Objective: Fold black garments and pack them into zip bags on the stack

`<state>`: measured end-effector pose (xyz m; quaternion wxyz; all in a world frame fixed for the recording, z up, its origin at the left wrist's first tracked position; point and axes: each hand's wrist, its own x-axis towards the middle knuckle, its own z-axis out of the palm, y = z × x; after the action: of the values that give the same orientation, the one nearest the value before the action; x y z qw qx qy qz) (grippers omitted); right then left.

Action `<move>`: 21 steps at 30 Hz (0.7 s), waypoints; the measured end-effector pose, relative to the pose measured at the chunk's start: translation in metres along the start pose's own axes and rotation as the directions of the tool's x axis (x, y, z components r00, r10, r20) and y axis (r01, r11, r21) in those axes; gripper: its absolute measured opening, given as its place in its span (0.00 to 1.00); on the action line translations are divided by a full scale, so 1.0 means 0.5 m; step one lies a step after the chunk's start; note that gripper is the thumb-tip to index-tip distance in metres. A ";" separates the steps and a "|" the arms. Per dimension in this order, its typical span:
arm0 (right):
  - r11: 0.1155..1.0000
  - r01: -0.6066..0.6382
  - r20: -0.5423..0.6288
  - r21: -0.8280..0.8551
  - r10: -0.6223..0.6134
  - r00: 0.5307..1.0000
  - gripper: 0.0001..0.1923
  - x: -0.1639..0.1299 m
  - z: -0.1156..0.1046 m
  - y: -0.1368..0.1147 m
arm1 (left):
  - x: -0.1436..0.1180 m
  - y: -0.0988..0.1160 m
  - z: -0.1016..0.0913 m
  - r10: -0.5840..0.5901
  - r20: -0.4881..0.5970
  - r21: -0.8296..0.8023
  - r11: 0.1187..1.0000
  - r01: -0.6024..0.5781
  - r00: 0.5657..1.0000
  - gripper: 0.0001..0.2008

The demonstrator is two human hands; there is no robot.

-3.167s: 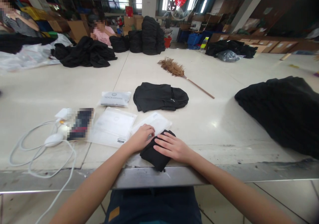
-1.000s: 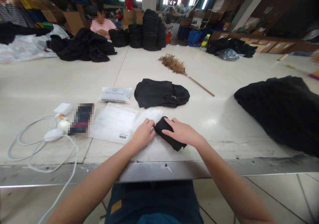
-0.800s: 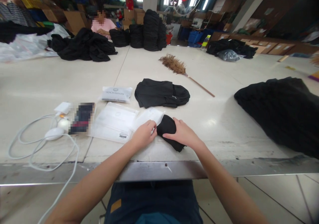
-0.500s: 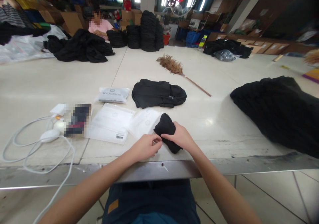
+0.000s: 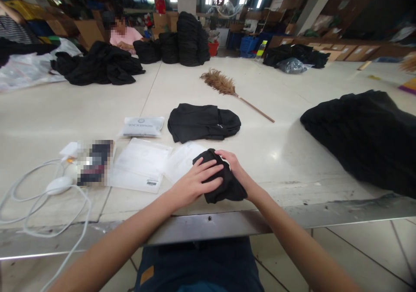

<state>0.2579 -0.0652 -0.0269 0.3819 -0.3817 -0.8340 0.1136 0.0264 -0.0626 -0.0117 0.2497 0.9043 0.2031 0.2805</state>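
Head view: a small folded black cloth lies near the front edge of the pale table, and both hands are on it. The left hand lies on top with its fingers spread and only slightly bent, pressing flat on the cloth rather than gripping it. The right hand is at the cloth's far right side, its fingers curled over the upper edge; how firmly it has hold cannot be told, since the cloth hides much of the palm. Just to the left, touching the cloth, lies a clear plastic bag, and beside that a flat stack of white bags. Beyond is a folded black garment, with a packed bag to its left. A feather duster lies further back, and a large black pile sits well to the right.
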 end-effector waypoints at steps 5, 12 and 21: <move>0.978 0.114 0.021 -0.175 -0.112 0.993 0.29 0.007 0.007 0.032 | -0.056 -0.030 0.014 0.025 -0.014 0.234 0.972 -0.021 1.000 0.20; 0.763 -0.410 0.058 0.500 0.443 0.895 0.42 0.005 0.060 0.029 | -0.055 -0.039 -0.004 0.201 -0.234 0.457 0.887 -0.075 0.951 0.22; -0.029 -0.678 0.605 0.735 0.480 0.635 0.29 0.006 0.052 -0.012 | -0.047 -0.042 -0.012 0.187 0.015 0.363 0.914 -0.180 0.982 0.22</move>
<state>0.2345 -0.0643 -0.0401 0.3683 -0.3810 -0.3830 0.7566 0.0000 -0.0555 -0.0288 0.0488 0.9470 0.1681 0.2692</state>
